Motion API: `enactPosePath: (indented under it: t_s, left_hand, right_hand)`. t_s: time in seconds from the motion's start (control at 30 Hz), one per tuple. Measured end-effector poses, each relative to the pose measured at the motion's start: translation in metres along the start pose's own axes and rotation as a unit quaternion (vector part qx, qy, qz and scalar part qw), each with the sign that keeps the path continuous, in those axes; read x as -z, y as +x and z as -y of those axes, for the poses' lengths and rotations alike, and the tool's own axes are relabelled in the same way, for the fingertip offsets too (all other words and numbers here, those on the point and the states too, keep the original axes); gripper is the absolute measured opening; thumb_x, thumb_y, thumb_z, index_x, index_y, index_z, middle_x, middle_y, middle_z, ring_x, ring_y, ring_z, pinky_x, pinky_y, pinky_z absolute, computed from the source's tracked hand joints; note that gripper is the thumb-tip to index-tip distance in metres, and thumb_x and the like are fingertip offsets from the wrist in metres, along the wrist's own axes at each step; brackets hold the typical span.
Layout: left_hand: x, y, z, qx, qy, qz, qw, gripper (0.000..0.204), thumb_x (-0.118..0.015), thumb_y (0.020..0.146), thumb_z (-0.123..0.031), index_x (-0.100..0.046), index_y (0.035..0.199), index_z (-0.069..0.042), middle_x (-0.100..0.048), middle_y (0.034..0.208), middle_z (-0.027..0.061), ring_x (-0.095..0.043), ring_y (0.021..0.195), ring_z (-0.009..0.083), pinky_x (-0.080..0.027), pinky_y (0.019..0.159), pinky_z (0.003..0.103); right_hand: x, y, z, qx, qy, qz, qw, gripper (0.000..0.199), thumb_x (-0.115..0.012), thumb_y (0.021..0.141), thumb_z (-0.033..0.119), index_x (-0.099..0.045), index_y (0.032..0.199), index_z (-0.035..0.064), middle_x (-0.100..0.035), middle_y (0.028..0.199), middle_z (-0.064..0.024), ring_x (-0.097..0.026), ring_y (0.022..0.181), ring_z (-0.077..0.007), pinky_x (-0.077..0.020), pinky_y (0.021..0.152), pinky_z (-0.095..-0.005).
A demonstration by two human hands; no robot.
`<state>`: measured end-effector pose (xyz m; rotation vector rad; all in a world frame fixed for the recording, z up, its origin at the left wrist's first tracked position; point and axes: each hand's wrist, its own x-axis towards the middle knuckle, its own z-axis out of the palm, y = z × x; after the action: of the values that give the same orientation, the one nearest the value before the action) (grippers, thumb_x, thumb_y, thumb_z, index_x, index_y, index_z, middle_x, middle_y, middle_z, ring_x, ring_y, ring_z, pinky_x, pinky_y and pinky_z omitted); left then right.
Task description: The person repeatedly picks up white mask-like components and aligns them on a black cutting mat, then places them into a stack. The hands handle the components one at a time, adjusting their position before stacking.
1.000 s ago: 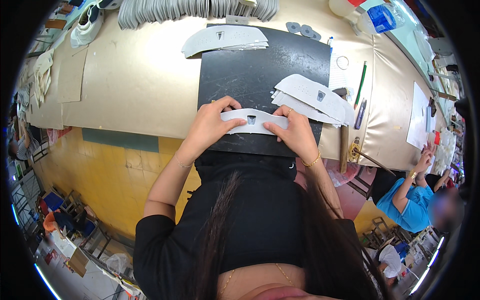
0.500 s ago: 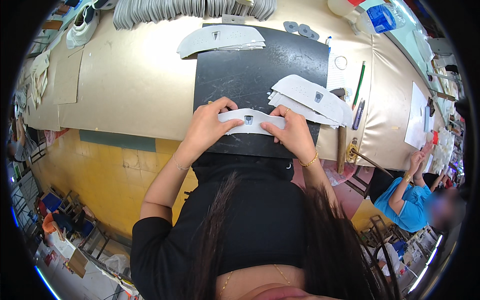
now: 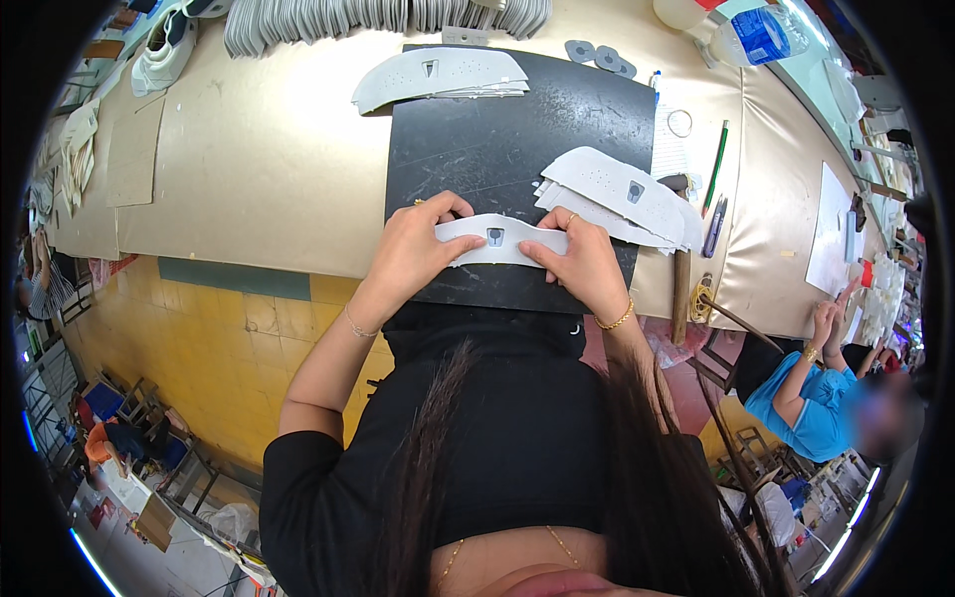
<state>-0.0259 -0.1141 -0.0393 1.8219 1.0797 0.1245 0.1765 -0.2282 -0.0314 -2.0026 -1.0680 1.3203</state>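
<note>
Currently, one white curved piece point(image 3: 494, 240) is pinched flat on the black mat point(image 3: 497, 139) by fingers of both hands; finished-looking stacks point(image 3: 617, 194) lie beside it.

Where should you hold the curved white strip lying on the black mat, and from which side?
Grip the white strip at its two broad ends, from the near edge, as the left hand and right hand do: its narrow middle would likely buckle.

Head-worn fisheye looks steeply down, close over the black mat point(image 3: 497, 149) on the workbench point(image 3: 259, 169)
</note>
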Motion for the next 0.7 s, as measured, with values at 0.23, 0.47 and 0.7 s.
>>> enactPosePath:
  t_s: [0.23, 0.47, 0.7]
  left_hand:
    - [0.0012, 0.0, -0.0009, -0.001, -0.003, 0.006, 1.0, 0.035, -0.085, 0.077, -0.025, -0.069, 0.101, -0.006, -0.071, 0.085, 0.0194, -0.07, 0.081, 0.0337, -0.054, 0.073, 0.038]
    - [0.0016, 0.0002, -0.0028, 0.017, -0.001, 0.01, 1.0, 0.034, -0.085, 0.077, -0.025, -0.069, 0.1, -0.007, -0.071, 0.085, 0.0191, -0.07, 0.084, 0.0343, -0.053, 0.074, 0.04]
    - [-0.0031, 0.0, 0.0008, -0.016, 0.02, -0.012, 1.0, 0.034, -0.086, 0.077, -0.022, -0.068, 0.099, -0.004, -0.067, 0.075, 0.0101, -0.062, 0.066, 0.0174, -0.048, 0.062, 0.03]
  right_hand:
    - [0.0001, -0.0009, 0.0027, -0.003, -0.004, -0.001, 1.0, 0.027, -0.079, 0.086, 0.02, -0.063, 0.092, -0.0001, -0.067, 0.07, -0.0056, -0.061, 0.051, -0.0085, -0.0481, 0.048, -0.0238]
    - [-0.0009, 0.0001, 0.0005, 0.003, -0.008, -0.002, 1.0, 0.026, -0.079, 0.086, 0.02, -0.063, 0.092, -0.0001, -0.067, 0.071, -0.0056, -0.061, 0.051, -0.0085, -0.0478, 0.047, -0.0238]
    - [-0.0012, -0.0001, 0.0008, 0.002, -0.007, -0.003, 1.0, 0.026, -0.078, 0.087, 0.02, -0.063, 0.092, 0.0001, -0.067, 0.07, -0.0054, -0.062, 0.051, -0.0083, -0.0477, 0.047, -0.0237]
